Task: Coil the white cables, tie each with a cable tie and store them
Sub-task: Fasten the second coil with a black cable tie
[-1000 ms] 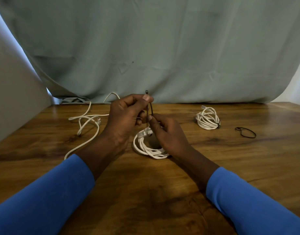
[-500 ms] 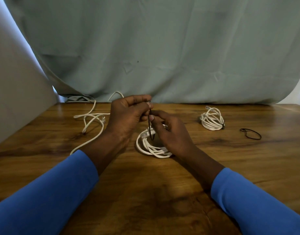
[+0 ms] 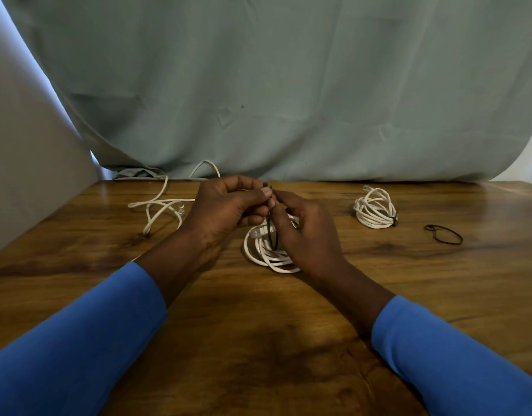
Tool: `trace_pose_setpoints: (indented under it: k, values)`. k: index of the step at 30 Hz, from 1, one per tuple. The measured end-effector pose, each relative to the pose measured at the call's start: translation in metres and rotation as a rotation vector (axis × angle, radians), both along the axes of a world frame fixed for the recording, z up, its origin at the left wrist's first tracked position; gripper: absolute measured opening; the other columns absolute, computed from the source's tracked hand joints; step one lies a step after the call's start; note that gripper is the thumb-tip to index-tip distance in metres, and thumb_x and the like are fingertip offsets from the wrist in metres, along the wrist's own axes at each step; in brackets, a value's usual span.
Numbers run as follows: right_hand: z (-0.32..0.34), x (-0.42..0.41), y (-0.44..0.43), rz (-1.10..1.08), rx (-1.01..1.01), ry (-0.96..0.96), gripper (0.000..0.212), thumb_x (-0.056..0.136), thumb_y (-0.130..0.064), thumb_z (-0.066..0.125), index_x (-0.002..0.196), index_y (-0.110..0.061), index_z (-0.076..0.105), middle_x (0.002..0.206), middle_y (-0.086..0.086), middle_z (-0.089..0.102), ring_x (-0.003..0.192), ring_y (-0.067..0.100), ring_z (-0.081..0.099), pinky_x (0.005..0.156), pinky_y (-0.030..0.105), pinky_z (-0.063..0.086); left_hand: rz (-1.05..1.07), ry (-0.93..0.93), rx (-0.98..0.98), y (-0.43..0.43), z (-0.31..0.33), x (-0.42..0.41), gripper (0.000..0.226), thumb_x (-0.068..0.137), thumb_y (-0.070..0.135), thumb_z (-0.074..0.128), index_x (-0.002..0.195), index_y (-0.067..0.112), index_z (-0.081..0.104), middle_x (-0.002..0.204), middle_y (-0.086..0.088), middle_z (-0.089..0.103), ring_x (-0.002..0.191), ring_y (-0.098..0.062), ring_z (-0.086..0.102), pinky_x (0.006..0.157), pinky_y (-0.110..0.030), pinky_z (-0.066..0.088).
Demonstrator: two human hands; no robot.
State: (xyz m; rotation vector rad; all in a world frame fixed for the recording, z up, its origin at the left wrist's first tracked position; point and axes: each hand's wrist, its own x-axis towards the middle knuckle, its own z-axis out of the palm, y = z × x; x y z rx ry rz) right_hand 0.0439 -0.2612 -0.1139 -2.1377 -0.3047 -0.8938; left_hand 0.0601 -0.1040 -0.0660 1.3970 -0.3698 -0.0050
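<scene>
A coiled white cable (image 3: 266, 252) lies on the wooden table (image 3: 258, 325) under my hands. A thin black cable tie (image 3: 271, 235) loops around the coil and rises to my fingertips. My left hand (image 3: 225, 210) and my right hand (image 3: 304, 229) both pinch the tie's upper end, fingertips touching just above the coil. A second coiled white cable (image 3: 375, 209), bound with a black tie, rests at the right. A loose, uncoiled white cable (image 3: 164, 205) sprawls at the back left.
A spare black cable tie (image 3: 443, 234) lies in a loop at the far right of the table. A grey-green cloth (image 3: 288, 85) hangs behind the table's back edge. A pale panel (image 3: 27, 160) stands along the left side.
The tie's free end stood up above my left fingers; now both hands have drawn together and pinch it at the top. The coil has stayed in place.
</scene>
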Motion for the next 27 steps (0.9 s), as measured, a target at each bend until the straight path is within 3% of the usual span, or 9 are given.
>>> trace_pose_setpoints:
  k: [9, 15, 19, 22, 27]
  values:
    - [-0.001, -0.004, 0.002, 0.023, 0.177, -0.054, 0.035, 0.102, -0.045, 0.054, 0.13, -0.033, 0.071, 0.106, -0.013, 0.079, 0.098, 0.007, 0.074, 0.083, 0.048, 0.06, -0.035, -0.008, -0.033, -0.004, 0.001, -0.004, 0.006, 0.089, 0.003, 0.076, 0.092, 0.008, 0.075, 0.072, -0.003, 0.075, 0.065, -0.008, 0.069, 0.058, -0.018, 0.056]
    - [0.0, -0.005, 0.006, 0.014, 0.231, -0.029, 0.03, 0.103, -0.043, 0.058, 0.128, -0.035, 0.072, 0.104, -0.014, 0.079, 0.097, 0.005, 0.074, 0.087, 0.049, 0.06, 0.068, -0.104, -0.005, -0.001, 0.001, -0.002, 0.003, 0.09, 0.011, 0.077, 0.091, 0.009, 0.076, 0.076, -0.008, 0.075, 0.062, -0.011, 0.068, 0.058, -0.023, 0.056]
    - [0.0, -0.005, 0.004, -0.014, 0.215, -0.024, 0.031, 0.104, -0.04, 0.055, 0.128, -0.033, 0.073, 0.093, -0.009, 0.079, 0.088, 0.009, 0.073, 0.08, 0.047, 0.059, 0.055, -0.136, 0.014, 0.003, 0.004, 0.001, 0.003, 0.092, 0.011, 0.075, 0.094, 0.011, 0.077, 0.076, -0.003, 0.074, 0.061, -0.008, 0.063, 0.056, -0.022, 0.051]
    - [0.001, -0.003, 0.001, -0.039, 0.192, -0.022, 0.035, 0.102, -0.044, 0.053, 0.13, -0.035, 0.072, 0.094, -0.013, 0.078, 0.087, 0.008, 0.072, 0.079, 0.046, 0.058, -0.046, -0.029, -0.066, 0.007, 0.01, -0.001, 0.015, 0.09, 0.01, 0.075, 0.104, 0.012, 0.074, 0.075, 0.0, 0.073, 0.06, -0.007, 0.06, 0.055, -0.018, 0.049]
    - [-0.001, -0.002, 0.001, -0.062, 0.099, -0.071, 0.036, 0.102, -0.04, 0.053, 0.134, -0.034, 0.069, 0.103, -0.008, 0.08, 0.091, 0.011, 0.074, 0.079, 0.045, 0.059, -0.163, 0.089, -0.076, 0.005, 0.011, -0.005, 0.003, 0.088, 0.01, 0.073, 0.091, 0.009, 0.075, 0.072, -0.001, 0.071, 0.06, -0.006, 0.057, 0.052, -0.016, 0.048]
